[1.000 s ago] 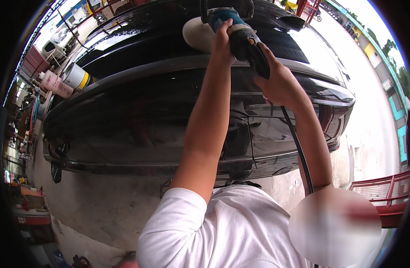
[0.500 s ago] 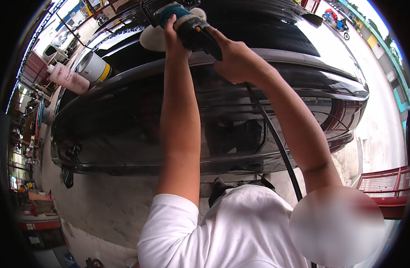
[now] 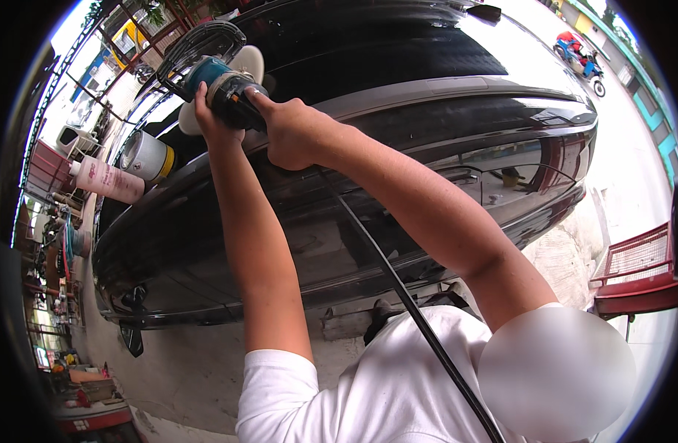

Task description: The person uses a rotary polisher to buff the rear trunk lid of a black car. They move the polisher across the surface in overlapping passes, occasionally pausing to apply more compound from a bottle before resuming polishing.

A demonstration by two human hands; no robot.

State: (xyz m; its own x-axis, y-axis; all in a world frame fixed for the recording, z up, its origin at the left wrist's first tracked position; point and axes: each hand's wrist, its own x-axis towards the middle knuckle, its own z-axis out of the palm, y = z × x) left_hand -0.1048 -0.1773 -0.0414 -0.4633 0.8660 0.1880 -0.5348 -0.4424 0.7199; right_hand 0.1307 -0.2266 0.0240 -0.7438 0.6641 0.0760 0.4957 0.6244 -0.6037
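My left hand (image 3: 219, 127) grips the front body of a polisher (image 3: 207, 72) with a teal head, black housing and looped black front handle. My right hand (image 3: 296, 136) is wrapped round its black rear end. A round white pad (image 3: 252, 62) shows on both sides of the tool, which is over the black car's roof (image 3: 361, 55); whether pad and paint touch is hidden. From beneath my right hand a black cable (image 3: 394, 280) trails down across my white shirt.
On the car left of the polisher are a pale pink bottle (image 3: 111, 181) and a silver can (image 3: 145, 155) with a yellow band. A red metal frame (image 3: 638, 255) stands at right. A motorcycle (image 3: 581, 63) is far right; cluttered shelves (image 3: 69, 244) line the left.
Both hands have carried the polisher left and slightly downward in the picture, toward the bottle and can. The cable now crosses my shirt. The view has shifted a little.
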